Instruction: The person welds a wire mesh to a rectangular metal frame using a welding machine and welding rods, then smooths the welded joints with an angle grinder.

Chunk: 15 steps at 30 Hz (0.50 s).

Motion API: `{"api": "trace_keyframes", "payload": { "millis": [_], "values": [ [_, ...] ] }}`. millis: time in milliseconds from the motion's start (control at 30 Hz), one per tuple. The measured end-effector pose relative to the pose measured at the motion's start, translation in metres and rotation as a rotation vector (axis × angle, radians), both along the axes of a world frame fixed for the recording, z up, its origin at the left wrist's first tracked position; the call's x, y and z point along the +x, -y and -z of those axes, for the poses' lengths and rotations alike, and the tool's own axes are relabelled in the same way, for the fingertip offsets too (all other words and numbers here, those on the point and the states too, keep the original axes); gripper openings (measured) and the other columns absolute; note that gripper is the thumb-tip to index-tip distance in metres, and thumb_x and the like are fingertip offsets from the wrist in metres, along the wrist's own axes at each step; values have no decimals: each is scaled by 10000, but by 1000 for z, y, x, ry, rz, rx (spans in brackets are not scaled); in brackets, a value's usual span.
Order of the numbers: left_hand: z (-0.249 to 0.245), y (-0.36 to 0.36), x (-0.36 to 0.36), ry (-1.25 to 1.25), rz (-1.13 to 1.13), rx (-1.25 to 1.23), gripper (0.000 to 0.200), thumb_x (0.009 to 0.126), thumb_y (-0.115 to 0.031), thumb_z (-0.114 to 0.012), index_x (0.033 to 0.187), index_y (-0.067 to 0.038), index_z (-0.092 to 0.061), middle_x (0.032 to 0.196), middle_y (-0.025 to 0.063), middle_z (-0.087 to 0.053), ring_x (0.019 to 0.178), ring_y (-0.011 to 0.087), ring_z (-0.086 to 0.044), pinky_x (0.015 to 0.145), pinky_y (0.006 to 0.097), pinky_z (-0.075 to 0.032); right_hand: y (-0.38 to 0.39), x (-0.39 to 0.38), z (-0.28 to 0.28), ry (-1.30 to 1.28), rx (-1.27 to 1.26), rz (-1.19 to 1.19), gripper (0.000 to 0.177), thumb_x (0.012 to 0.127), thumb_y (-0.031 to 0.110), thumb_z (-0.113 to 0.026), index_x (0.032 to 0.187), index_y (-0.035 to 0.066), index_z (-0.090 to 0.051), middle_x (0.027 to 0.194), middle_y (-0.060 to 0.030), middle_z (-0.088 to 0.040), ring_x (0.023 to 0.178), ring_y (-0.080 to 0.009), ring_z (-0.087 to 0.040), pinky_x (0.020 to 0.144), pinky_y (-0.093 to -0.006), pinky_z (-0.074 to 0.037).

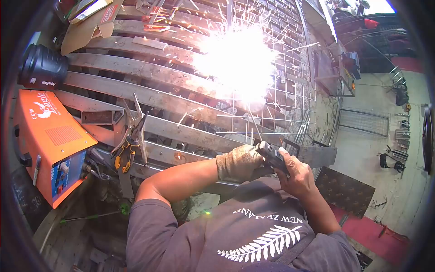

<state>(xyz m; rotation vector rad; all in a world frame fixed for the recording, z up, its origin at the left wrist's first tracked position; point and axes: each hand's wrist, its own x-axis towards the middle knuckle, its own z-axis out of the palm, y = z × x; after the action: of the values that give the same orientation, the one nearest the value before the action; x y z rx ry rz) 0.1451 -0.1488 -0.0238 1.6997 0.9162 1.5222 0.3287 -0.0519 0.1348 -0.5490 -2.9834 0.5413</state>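
Observation:
A thin welding rod (254,121) runs from a dark electrode holder (273,157) up to a white glare with flying sparks (240,63), which hides the spot beneath it. My left hand (241,162), in a dirty work glove, is closed at the left side of the holder. On its right side my bare right hand (297,174) grips the holder, with a finger along its top. Below the glare lies a wire mesh (290,97) on the slatted metal table (181,131).
At the left stand an orange welding machine (56,140) and a black round container (43,67). Yellow-black pliers (128,152) and clamps lie on the slats. Orange-handled clamps (156,19) and cardboard (88,34) are at the top left. A dark plate (346,190) is at the lower right.

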Motion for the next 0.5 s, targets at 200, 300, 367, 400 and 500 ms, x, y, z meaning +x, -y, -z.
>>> {"api": "trace_keyframes", "payload": {
  "millis": [200,300,367,400,500],
  "values": [
    [-26,-1,-15,-8,73,64,441,891,-158,-859,1298,-113,-694,1152,145,-775,984,365,-774,817,459,-628,-5,12,7,-50,49,-128,816,856,75,-871,1582,-10,-509,931,-172,-705,695,-338,-694,598,-437,-570],
    [0,1,-4,-57,10,104,427,889,-176,-860,1285,-121,-709,1132,140,-781,960,375,-775,810,453,-630,-2,27,26,-48,45,-102,859,829,13,-858,1579,-28,-442,1007,-216,-724,777,-421,-717,666,-487,-585],
    [-15,-1,-11,-70,25,50,419,895,-195,-856,1280,-122,-707,1078,124,-777,909,378,-766,797,455,-623,-1,31,35,-22,-12,-32,876,821,8,-858,1576,-30,-414,1035,-229,-730,820,-459,-727,708,-512,-591],
    [-18,-3,-15,-125,65,-13,413,893,-199,-857,1269,-118,-705,1069,123,-775,900,373,-765,789,457,-619,-1,31,38,-10,-54,2,882,824,27,-865,1577,-23,-409,1034,-221,-725,828,-458,-723,717,-514,-587],
    [-5,-8,-11,-265,-70,35,344,893,-209,-845,1174,-88,-689,1008,143,-747,862,370,-744,762,472,-601,-8,42,64,-135,-181,54,932,835,100,-884,1610,38,-370,1070,-235,-738,926,-472,-745,802,-519,-605]
  ]
}}
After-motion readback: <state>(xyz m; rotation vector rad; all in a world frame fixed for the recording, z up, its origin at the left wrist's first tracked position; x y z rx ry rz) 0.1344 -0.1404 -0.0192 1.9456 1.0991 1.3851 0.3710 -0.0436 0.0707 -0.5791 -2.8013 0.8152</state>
